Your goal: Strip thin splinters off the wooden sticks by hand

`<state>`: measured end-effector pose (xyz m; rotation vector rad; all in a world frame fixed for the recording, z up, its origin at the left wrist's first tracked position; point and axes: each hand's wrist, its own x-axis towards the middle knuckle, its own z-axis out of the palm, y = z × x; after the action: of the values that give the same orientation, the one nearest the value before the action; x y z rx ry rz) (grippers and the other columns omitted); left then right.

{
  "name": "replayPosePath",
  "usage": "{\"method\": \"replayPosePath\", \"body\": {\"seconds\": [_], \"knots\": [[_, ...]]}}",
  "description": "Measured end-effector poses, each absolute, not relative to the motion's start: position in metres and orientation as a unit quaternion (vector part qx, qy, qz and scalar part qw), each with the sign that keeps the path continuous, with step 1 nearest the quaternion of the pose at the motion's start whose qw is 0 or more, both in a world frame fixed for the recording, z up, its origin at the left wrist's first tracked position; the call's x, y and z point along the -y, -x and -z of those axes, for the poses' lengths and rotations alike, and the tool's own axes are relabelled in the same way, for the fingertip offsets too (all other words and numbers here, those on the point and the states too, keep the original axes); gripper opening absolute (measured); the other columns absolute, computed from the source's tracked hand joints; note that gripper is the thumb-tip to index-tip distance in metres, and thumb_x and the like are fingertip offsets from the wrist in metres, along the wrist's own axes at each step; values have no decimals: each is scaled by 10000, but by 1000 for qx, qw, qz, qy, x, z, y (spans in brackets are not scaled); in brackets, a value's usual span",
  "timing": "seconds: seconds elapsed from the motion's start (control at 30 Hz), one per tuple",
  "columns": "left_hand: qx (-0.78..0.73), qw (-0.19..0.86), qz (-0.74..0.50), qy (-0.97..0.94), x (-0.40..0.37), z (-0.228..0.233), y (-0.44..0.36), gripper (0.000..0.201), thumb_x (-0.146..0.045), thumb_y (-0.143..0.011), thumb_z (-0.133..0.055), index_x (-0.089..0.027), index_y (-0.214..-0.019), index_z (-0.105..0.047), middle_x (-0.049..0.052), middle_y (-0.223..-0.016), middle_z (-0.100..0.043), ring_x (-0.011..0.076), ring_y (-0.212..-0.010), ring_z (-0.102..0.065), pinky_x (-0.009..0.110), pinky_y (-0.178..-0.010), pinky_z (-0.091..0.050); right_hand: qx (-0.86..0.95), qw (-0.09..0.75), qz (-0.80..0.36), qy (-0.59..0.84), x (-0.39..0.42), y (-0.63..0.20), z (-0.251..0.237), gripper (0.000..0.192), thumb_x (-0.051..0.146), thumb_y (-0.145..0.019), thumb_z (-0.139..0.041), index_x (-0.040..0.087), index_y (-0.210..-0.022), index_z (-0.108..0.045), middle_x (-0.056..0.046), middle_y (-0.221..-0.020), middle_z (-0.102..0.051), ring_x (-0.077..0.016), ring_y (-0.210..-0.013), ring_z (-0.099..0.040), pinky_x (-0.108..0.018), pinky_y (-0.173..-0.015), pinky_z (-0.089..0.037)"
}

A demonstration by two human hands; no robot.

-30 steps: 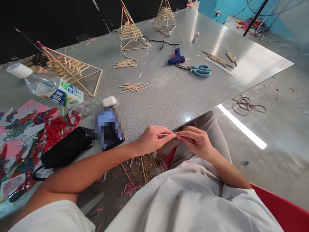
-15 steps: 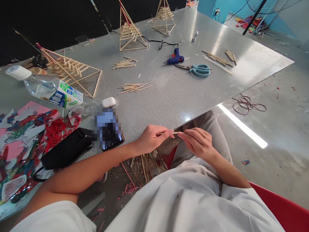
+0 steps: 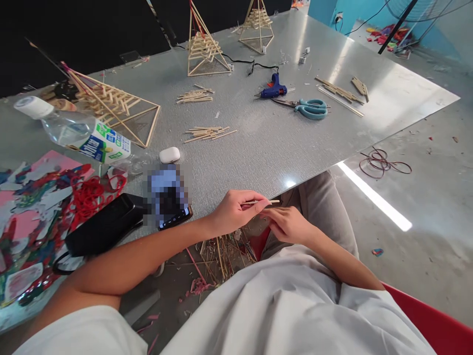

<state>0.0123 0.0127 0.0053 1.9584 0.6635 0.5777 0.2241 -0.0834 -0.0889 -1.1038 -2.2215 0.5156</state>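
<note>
One grey table (image 3: 281, 143). Three stick pyramids (image 3: 111, 106), one bottle (image 3: 79, 135), one scissors (image 3: 308, 108), one glue gun (image 3: 272, 89), several stick piles (image 3: 209, 133). At table's near edge, left hand (image 3: 236, 213) pinching one thin stick (image 3: 264, 202); right hand (image 3: 288, 224) just below, fingertips touching it, grip unclear.

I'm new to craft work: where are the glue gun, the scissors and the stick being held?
glue gun (image 3: 272, 90), head view, blue body.
scissors (image 3: 312, 109), head view, teal handles.
stick (image 3: 274, 201), head view, free end.
</note>
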Motion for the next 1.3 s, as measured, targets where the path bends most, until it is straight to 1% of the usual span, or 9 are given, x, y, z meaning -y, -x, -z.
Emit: {"method": "replayPosePath", "body": {"seconds": [0.1,0.17,0.3,0.43,0.57,0.67,0.73,0.9,1.3], "knots": [[-275,490,-233,-794,-13,-4,-12,377,-441,-1056,-671,-111,-991,-841,42,-731,-733,92,-561,-506,200,-495,-374,745,444,-250,430,90,-231,72,423,77,-997,-407,207,-1339,-619,-32,-913,-801,-148,-736,-748,-270,-697,-623],[-275,492,-234,-792,-13,-4,-12,358,-431,-1054,-677,-118,-993,-841,38,-738,-735,89,-559,-515,193,-490,-373,687,495,-254,467,92,-231,64,341,136,-1050,-447,211,-1343,-604,-21,-868,-794,-134,-658,-717,-255,-638,-613],[-268,489,-239,-795,-13,-4,-13,313,-396,-1045,-694,-125,-986,-839,33,-749,-749,77,-545,-519,183,-488,-379,648,533,-221,497,89,-225,57,265,268,-1073,-631,203,-1330,-646,-52,-908,-821,-137,-647,-731,-250,-601,-615],[-267,493,-238,-794,-13,-4,-13,286,-356,-1032,-698,-114,-994,-846,39,-750,-755,71,-533,-503,177,-471,-359,659,557,-183,472,83,-224,51,153,233,-1064,-677,207,-1201,-741,-61,-927,-833,-144,-695,-752,-247,-597,-613],[-265,497,-239,-791,-12,-4,-12,278,-333,-1031,-696,-105,-987,-849,51,-760,-771,75,-536,-528,176,-473,-378,712,536,-103,442,78,-234,45,134,181,-1057,-676,225,-1125,-783,-67,-936,-838,-168,-738,-757,-294,-631,-618],[-265,494,-242,-792,-11,-3,-13,284,-337,-1040,-692,-106,-997,-851,76,-824,-808,101,-603,-624,175,-509,-448,764,497,-37,410,74,-244,41,199,133,-1038,-692,246,-1180,-774,-64,-988,-855,-200,-827,-784,-345,-720,-639],[-258,484,-248,-798,-11,-1,-13,277,-330,-1048,-688,-110,-1002,-850,83,-848,-819,122,-665,-681,178,-545,-492,781,480,-17,398,72,-249,39,231,113,-1024,-707,247,-1205,-757,-56,-992,-856,-207,-846,-787,-350,-727,-637],[-220,426,-270,-835,-12,3,-13,265,-297,-1075,-667,-113,-1010,-846,84,-852,-827,132,-698,-711,199,-599,-521,801,448,-28,396,70,-254,33,179,112,-1029,-704,230,-1162,-720,-47,-944,-834,-202,-822,-761,-338,-717,-626],[-174,357,-286,-872,-13,5,-12,348,-316,-1130,-594,-110,-1034,-858,53,-736,-761,108,-607,-602,226,-595,-458,805,422,-109,402,65,-257,35,48,173,-1073,-672,215,-1060,-654,-31,-831,-746,-165,-708,-651,-277,-624,-519]]}}
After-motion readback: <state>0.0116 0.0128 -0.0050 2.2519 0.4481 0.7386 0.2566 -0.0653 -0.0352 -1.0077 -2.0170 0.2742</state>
